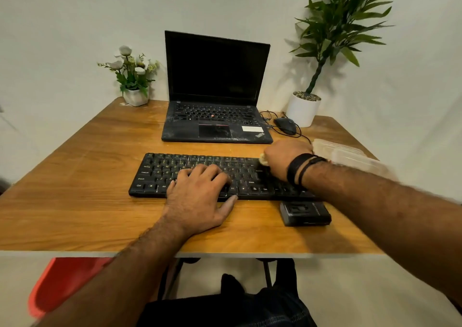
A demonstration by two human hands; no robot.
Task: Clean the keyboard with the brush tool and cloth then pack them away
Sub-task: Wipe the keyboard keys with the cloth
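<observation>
- The wiping step looks to be the one in hand; the right hand [285, 157] is bunched over a pale cloth [263, 160] and bears it down on the upper right keys of the black keyboard [160, 174] — only a small corner of the cloth shows past the knuckles.
- The left hand [197, 191] lies flat across the middle keys, fingers spread and relaxed, gripping nothing; by my reading it steadies the board against the wiping.
- The keyboard sits on the wooden table [75, 176], just in front of the open laptop [215, 89], apart from it.
- A small black case [305, 213] lies just beside the keyboard's near right edge; whether it is the brush tool I cannot tell; a clear plastic box [350, 155] sits behind the right wrist, and may be where the things get packed.
- Next, as I judge it, the cloth wants drawing leftward along the rows — with the left hand shifting clear as it comes; light pressure, so keys are not snagged; packing away is not yet begun.
</observation>
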